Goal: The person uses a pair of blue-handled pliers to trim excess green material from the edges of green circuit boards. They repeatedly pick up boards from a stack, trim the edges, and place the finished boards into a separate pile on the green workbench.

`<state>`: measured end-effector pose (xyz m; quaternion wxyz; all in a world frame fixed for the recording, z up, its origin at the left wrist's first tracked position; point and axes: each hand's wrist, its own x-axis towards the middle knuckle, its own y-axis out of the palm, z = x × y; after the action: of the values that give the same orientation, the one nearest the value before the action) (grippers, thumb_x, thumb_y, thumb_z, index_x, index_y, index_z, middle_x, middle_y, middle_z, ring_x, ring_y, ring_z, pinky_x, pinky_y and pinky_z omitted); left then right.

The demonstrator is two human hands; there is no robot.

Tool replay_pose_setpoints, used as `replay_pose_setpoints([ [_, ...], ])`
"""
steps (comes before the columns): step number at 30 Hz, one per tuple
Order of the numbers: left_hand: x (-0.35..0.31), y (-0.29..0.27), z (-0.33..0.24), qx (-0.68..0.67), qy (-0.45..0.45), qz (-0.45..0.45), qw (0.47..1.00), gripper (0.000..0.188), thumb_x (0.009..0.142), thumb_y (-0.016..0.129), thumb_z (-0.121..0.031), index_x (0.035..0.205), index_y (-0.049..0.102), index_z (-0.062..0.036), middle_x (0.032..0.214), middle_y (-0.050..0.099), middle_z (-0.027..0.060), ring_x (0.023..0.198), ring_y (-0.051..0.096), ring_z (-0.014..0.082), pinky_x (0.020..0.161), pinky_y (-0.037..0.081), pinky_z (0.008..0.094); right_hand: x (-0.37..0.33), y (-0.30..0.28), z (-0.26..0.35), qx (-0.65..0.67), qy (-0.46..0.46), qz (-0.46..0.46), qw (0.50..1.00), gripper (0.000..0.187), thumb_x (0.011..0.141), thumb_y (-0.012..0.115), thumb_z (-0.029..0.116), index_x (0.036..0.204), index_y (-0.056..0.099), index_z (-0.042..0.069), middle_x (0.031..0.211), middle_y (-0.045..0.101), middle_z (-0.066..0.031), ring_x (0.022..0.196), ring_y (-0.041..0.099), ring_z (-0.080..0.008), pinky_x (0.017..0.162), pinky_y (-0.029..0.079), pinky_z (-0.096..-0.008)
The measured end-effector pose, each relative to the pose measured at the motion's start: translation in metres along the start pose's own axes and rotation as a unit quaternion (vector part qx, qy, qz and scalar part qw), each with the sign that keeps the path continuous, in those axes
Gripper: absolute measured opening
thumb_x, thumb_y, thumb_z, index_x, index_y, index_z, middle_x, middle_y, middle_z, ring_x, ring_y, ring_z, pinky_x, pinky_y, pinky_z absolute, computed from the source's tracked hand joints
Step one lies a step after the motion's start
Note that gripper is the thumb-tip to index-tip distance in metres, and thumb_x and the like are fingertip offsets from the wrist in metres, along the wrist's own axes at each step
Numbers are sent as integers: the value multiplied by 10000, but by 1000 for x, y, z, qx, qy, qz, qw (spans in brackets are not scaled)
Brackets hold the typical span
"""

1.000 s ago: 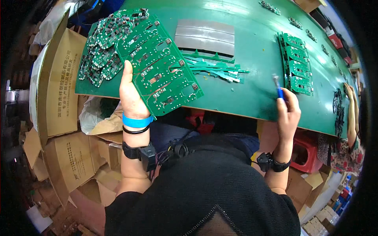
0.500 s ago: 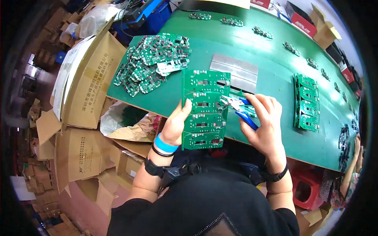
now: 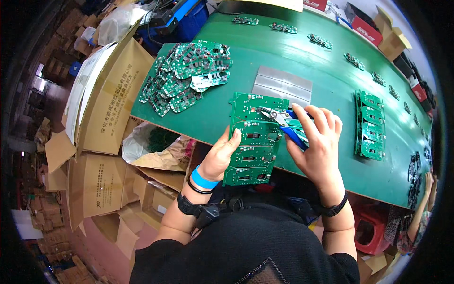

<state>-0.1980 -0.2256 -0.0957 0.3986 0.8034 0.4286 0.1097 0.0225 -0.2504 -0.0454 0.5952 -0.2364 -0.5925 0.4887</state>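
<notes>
My left hand grips a green circuit board panel by its left edge, thumb on the face. The panel is made of several joined boards and is held tilted over the table's front edge. My right hand is closed round blue-handled cutting pliers. Their metal jaws lie over the panel's upper part; whether they touch it I cannot tell. A green piece shows between the handles, partly hidden. Behind the panel, a grey metal plate with grooves lies on the green table.
A heap of circuit boards covers the table's left end. To the right stands a stack of board panels. Single boards form a row along the far side. Open cardboard boxes are at the left, a red stool at lower right. Another person's arm reaches in at the right.
The panel has tilted and shifted slightly right and down with my left hand. The pliers' jaws now lie over its upper part instead of beside its right edge.
</notes>
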Motion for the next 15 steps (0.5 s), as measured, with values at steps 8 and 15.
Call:
replay_pose_setpoints([
  [8,1,2,0,31,17,21,999,471,1062,334,-268,1504,239,-137,1404,459,118,1219,539,224,992,488,387,1,-4,0,0,8,8,1000,584,673,730,161,1238,602,88,1117,568,-99,1069,513,-298,965,337,-422],
  [15,-1,2,-1,52,25,17,998,462,1061,341,-262,1498,266,-130,1404,462,110,1226,529,214,1003,475,379,-3,0,-2,13,11,13,1000,590,667,732,154,1239,603,90,1106,569,-95,1051,520,-295,949,349,-423],
])
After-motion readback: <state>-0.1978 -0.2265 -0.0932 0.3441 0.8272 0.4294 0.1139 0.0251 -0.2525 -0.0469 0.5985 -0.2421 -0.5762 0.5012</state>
